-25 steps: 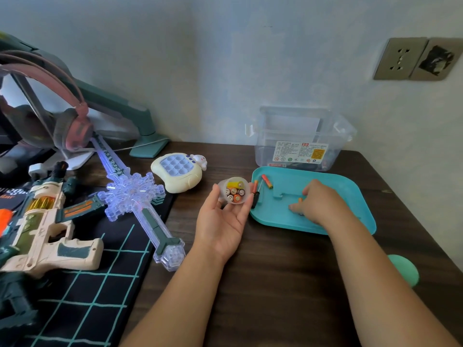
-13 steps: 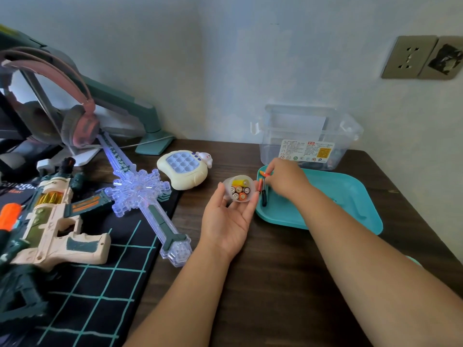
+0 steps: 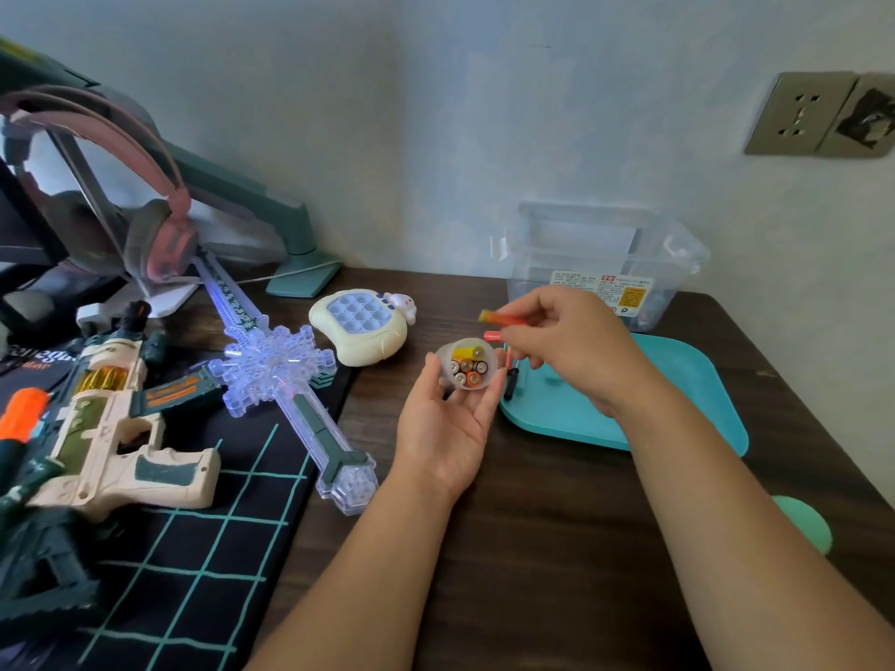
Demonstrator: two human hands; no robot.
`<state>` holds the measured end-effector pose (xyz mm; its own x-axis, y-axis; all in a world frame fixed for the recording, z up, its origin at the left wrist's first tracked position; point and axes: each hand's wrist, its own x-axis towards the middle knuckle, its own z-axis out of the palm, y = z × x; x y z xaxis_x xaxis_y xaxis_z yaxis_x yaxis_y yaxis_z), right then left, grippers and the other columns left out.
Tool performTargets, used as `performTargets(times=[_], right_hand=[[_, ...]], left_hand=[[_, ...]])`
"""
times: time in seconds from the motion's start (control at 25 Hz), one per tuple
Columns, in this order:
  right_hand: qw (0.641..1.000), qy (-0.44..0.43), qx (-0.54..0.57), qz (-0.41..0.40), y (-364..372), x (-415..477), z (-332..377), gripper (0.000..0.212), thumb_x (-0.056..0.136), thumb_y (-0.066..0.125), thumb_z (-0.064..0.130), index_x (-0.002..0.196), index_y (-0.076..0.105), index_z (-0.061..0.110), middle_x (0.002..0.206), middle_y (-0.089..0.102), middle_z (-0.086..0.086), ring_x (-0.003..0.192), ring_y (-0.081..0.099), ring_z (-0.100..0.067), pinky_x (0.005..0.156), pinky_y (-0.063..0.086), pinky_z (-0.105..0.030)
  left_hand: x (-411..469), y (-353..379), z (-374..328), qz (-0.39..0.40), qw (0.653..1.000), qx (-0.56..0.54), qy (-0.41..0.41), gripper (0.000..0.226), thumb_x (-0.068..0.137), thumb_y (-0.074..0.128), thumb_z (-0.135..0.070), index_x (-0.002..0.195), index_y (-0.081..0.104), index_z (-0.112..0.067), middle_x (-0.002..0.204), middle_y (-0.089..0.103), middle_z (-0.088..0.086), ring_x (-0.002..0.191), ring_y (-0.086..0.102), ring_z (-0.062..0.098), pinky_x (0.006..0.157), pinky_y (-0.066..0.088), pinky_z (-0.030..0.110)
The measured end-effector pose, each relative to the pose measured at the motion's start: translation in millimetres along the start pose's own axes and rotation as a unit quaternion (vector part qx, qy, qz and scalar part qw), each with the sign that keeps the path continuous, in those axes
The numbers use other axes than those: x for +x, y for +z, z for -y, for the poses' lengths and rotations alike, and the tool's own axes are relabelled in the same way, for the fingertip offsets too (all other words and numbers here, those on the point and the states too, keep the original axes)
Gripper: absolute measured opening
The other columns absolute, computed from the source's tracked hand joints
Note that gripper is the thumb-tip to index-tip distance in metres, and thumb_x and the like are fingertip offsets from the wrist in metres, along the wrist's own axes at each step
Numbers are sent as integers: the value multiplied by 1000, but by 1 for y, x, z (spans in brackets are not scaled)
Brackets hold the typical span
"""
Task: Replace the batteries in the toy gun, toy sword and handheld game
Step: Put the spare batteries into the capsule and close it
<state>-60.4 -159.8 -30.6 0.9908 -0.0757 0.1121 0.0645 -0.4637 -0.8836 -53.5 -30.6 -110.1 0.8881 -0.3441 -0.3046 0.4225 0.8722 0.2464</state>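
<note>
My left hand (image 3: 448,423) lies palm up on the table and holds a small clear cup (image 3: 466,364) with several batteries standing in it. My right hand (image 3: 576,346) hovers just right of the cup and pinches an orange battery (image 3: 501,318) in its fingertips; a second pink-red one (image 3: 493,336) shows under the fingers. The cream handheld game (image 3: 361,327) lies left of the cup. The lit clear toy sword (image 3: 285,375) lies diagonally on the table. The cream and green toy gun (image 3: 111,418) rests on the black mat at far left.
A teal tray (image 3: 678,418) sits under my right hand, with a dark screwdriver (image 3: 511,382) at its left edge. A clear storage box (image 3: 605,263) stands behind it against the wall. Pink headphones (image 3: 160,225) hang at back left. A black grid mat (image 3: 193,549) covers the left table.
My right hand left the tray's middle, reached its left edge, then rose with an orange battery and now holds it above the cup. My left hand kept the cup still.
</note>
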Motion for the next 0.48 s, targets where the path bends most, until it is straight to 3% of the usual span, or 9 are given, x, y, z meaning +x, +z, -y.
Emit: performTargets(times=[0.16, 0.28, 0.36, 0.48], right_hand=[[997, -30, -75, -3, 7, -19, 12, 17, 79, 71, 15, 93, 71, 24, 82, 70, 6, 75, 66, -10, 69, 55, -25], [995, -29, -94, -35, 21, -15, 5, 14, 79, 73, 17, 93, 71, 22, 85, 66, 6, 78, 62, -8, 75, 53, -27], [984, -76, -147, -73, 32, -12, -1, 10, 80, 72, 18, 89, 71, 22, 90, 63, 5, 80, 57, -7, 75, 49, -23], [959, -157, -215, -96, 43, -8, -6, 9, 83, 68, 17, 91, 72, 19, 95, 56, 4, 81, 51, -5, 68, 39, -11]], left_hand=[[1, -2, 0, 7, 1000, 7, 14, 46, 101, 50, -33, 130, 55, 2, 109, 71, 25, 101, 71, 31, 75, 62, 35], [1, -3, 0, 12, 1000, 15, 20, 42, 102, 48, -35, 118, 59, 2, 103, 73, 24, 90, 75, 28, 76, 62, 34], [0, -2, 0, 21, 1000, 19, 14, 43, 102, 47, -36, 115, 60, 2, 106, 72, 25, 91, 75, 29, 81, 60, 35], [-3, 0, -1, 19, 1000, 22, 9, 43, 102, 44, -38, 107, 62, 2, 97, 74, 24, 83, 76, 27, 73, 62, 33]])
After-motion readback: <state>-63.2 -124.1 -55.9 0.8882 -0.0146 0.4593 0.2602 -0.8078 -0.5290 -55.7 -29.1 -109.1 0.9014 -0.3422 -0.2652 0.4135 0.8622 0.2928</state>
